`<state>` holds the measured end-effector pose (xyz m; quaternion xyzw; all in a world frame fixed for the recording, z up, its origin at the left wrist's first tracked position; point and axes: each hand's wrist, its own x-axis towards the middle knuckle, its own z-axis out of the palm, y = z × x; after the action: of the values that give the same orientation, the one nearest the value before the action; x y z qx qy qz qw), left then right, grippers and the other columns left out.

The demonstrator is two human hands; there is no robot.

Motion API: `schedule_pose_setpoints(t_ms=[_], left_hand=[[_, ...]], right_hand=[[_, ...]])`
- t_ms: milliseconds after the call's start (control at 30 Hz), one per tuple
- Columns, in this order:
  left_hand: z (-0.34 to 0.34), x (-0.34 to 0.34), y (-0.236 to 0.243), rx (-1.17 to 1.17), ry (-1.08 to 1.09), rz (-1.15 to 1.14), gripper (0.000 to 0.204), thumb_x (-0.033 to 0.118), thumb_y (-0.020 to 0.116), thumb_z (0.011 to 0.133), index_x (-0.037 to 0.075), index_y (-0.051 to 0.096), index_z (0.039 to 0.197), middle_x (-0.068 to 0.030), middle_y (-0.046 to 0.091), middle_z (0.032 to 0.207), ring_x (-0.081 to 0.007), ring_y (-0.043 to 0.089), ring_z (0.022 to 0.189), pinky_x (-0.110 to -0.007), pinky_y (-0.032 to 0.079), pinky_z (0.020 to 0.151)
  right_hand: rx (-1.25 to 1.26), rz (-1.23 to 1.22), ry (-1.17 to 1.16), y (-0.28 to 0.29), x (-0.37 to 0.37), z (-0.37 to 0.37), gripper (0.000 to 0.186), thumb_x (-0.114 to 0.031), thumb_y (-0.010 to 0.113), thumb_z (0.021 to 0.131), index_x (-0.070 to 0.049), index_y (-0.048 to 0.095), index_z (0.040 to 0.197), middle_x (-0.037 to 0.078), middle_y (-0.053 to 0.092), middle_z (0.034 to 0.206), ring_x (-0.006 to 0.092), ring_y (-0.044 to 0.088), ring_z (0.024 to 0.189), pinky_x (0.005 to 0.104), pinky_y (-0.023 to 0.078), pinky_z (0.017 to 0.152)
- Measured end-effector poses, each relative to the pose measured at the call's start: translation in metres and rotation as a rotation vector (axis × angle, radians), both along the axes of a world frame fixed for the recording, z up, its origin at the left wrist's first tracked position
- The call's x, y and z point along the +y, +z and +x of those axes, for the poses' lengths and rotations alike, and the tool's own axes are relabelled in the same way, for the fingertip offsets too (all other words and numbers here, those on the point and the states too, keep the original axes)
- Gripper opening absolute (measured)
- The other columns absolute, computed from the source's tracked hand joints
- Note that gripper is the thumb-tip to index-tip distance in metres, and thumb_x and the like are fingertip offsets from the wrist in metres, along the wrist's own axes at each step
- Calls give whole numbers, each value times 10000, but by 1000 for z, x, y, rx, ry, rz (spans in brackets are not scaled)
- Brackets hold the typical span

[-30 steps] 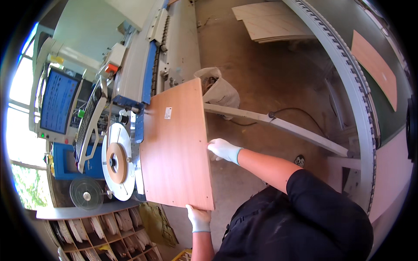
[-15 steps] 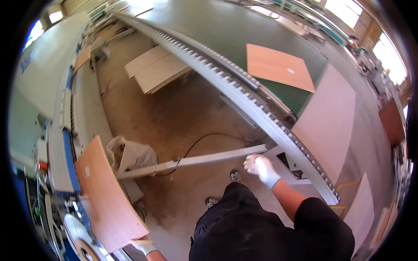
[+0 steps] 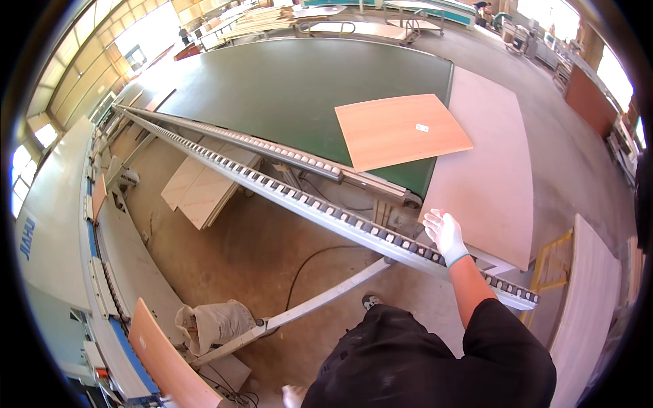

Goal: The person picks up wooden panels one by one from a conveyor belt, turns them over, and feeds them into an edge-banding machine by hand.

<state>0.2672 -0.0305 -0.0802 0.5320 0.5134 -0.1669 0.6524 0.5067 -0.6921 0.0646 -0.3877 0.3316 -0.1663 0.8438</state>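
My right hand is open, fingers slightly curled and apart with nothing in them, above the near end of a long roller rail. Beyond it, a wood-grain board with a small label lies on the green conveyor belt, beside a pale pinkish side panel. My left hand shows small and blurred at the lower edge beside my leg; its fingers are unclear. To its left, apart from it, another wood-grain board rests along the machine's edge at lower left.
A cloth sack, a crossbar and a cable lie below the rail. Pale sheets are stacked under it. A yellow trolley with panels stands at right. A person is far back among carts and machines.
I have turned rightward, toward the conveyor. My left hand has let go of the board at the machine and come away; my right hand, earlier on that board, is now raised above the rail.
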Motion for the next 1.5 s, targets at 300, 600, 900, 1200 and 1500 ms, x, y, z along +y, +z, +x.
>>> schedule_pose_setpoints(t_ms=[300, 600, 900, 1200, 1500], left_hand=[[55, -66, -74, -193, -1331, 852, 489, 479, 489, 898, 45, 596, 1096, -176, 621, 1082, -330, 598, 1018, -427, 482, 871], [83, -125, -23, -292, -1132, 1060, 301, 339, 559, 859, 49, 629, 901, -199, 652, 890, -375, 638, 859, -451, 515, 773], [42, -169, -65, -298, -1293, 770, 305, 336, 590, 861, 55, 607, 979, -258, 634, 911, -428, 627, 834, -484, 519, 724], [110, -207, 14, -121, -256, 35, 396, 368, 470, 979, 15, 563, 1132, -214, 650, 1077, -369, 649, 948, -466, 523, 812], [288, -377, 196, -648, -646, -394, 487, 330, 438, 1022, -40, 439, 1339, -223, 546, 1297, -320, 553, 1196, -400, 444, 1003]], right_hand=[[171, 176, -106, -57, -91, 36, 318, -337, 428, 961, -103, 524, 1154, 128, 631, 1158, 267, 611, 1005, 380, 487, 809], [276, 185, -194, -107, -149, 53, 459, -336, 435, 955, -128, 428, 1364, 150, 502, 1379, 292, 562, 1160, 383, 481, 845], [142, 386, -80, -124, -132, 78, 565, -466, 439, 965, -70, 422, 1367, 123, 441, 1448, 310, 451, 1295, 446, 412, 975], [293, 471, -320, -129, -166, 60, 315, -465, 433, 964, -297, 518, 1217, -23, 635, 1069, 194, 644, 893, 250, 509, 511], [173, 431, -316, -31, -146, -40, 347, -464, 376, 999, -230, 542, 1193, 30, 648, 1071, 267, 636, 875, 265, 530, 501]])
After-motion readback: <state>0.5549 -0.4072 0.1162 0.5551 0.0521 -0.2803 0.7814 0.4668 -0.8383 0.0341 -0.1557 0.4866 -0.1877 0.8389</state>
